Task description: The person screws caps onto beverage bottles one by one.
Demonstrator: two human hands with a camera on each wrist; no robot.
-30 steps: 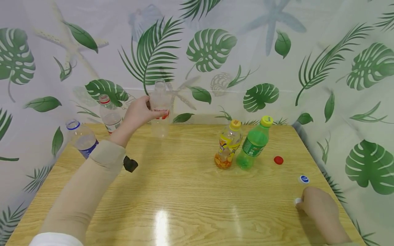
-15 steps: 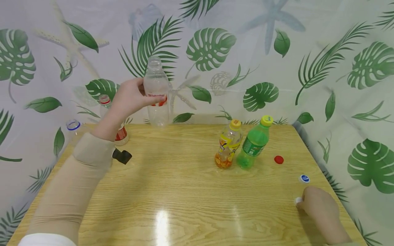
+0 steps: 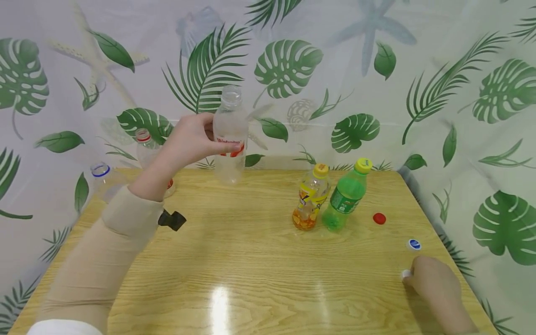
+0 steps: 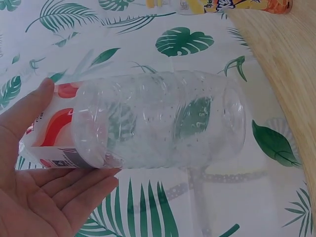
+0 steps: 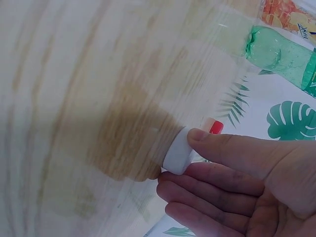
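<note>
Clear bottle point(image 3: 231, 132): gripped at its label by the left hand point(image 3: 190, 139), its uncapped mouth above that hand.
Long axis: held near upright.
White cap point(image 3: 405, 275): pinched by the right hand point(image 3: 435, 284), low at the table point(image 3: 268, 260).
Bottle from right hand: placed well apart, leftward and farther out.
Nearer hand: the left, by which the bottle is touched.

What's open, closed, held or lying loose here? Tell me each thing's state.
Held bottle: uncapped, gripped by the left hand.
White cap: pinched by the right hand.
Red-ringed bottle: uncapped.
Blue-ringed bottle: uncapped.
Yellow-labelled bottle: capped, standing.
Green bottle: capped, standing.
Red cap: loose on the table.
Blue-topped cap: loose on the table.
</note>
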